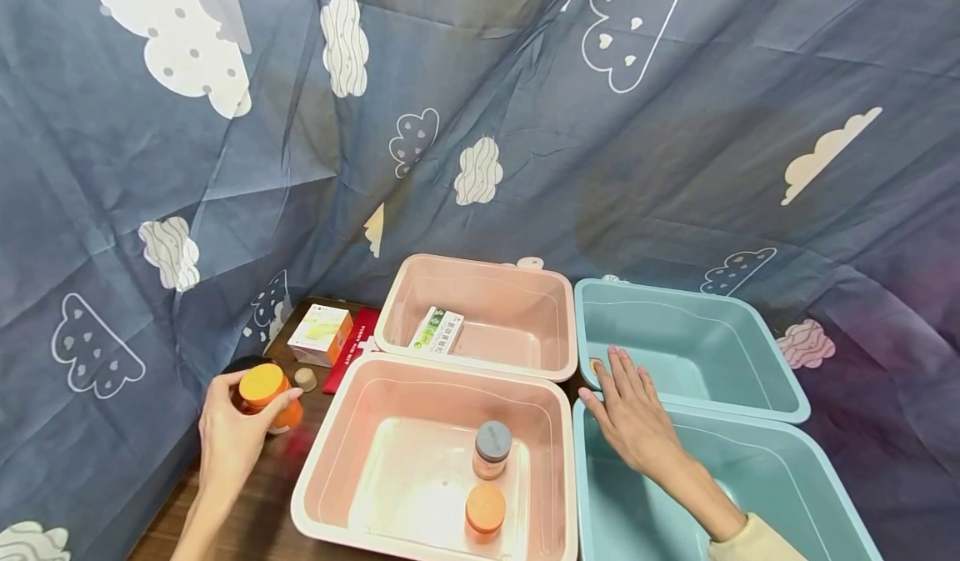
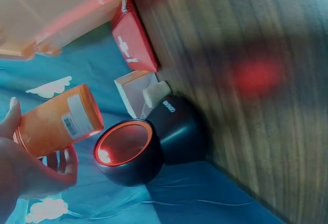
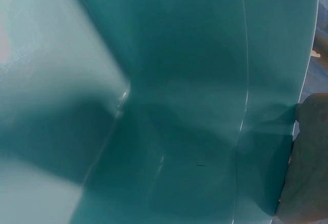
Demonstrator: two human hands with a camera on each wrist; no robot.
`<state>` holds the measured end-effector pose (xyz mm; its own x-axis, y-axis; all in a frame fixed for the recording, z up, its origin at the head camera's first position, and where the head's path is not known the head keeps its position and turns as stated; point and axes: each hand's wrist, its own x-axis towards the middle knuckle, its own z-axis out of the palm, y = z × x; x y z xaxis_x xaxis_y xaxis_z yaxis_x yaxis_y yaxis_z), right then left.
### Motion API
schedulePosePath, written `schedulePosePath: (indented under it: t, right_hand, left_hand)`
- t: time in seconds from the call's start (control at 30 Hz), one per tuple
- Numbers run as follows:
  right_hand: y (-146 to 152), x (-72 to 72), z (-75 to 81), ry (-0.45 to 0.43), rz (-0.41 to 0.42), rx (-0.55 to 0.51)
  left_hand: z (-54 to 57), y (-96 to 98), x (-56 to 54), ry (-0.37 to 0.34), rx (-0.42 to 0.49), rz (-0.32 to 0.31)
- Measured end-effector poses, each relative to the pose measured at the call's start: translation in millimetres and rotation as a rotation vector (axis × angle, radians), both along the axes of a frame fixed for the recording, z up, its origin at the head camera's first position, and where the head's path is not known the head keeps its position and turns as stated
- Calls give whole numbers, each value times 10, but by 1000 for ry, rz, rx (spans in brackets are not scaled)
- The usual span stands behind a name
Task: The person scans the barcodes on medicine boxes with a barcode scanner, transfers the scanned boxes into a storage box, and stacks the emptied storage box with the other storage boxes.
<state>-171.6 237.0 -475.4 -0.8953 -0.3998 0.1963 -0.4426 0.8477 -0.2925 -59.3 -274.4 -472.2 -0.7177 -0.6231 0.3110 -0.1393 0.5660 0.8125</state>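
My left hand (image 1: pixel 228 444) grips an orange bottle (image 1: pixel 262 386) with a yellow-orange cap, at the far left in the head view. The left wrist view shows the bottle's white label (image 2: pixel 73 125) with a barcode. Its base points toward a black barcode scanner (image 2: pixel 179 131) with a lit, red-rimmed window, a short gap between them. At the right, my right hand (image 1: pixel 633 415) lies with straight fingers over the meeting rims of two blue bins. A small orange thing (image 1: pixel 596 368) shows beside its fingers, mostly hidden. In the right wrist view, part of the right hand (image 3: pixel 307 157) shows at the edge.
The near pink bin (image 1: pixel 431 368) contains a grey-capped jar (image 1: pixel 492 444) and an orange-capped bottle (image 1: pixel 485 507). A white-green box (image 1: pixel 438 331) lies in the far pink bin (image 1: pixel 480 267). Left of them are a box (image 1: pixel 321 334) and a red first aid pouch (image 1: pixel 352 348).
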Motion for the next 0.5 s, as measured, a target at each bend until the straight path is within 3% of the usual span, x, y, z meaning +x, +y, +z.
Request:
schedulePosePath:
  t: [0.13,0.27,0.37,0.5]
  right_hand:
    - [-9,28,30,15,-3,-16]
    - [-20,33,45,-5,-12,-6]
    - [-50,46,97,-30,-18,16]
    - [-72,79,166,-59,-31,58]
  left_hand:
    - [164,35,-56,78,35,-82]
    - [446,105,-185,96,170,-196]
    - [679,189,-338,108,256,-325]
    - [971,389,-636,123,312,-556]
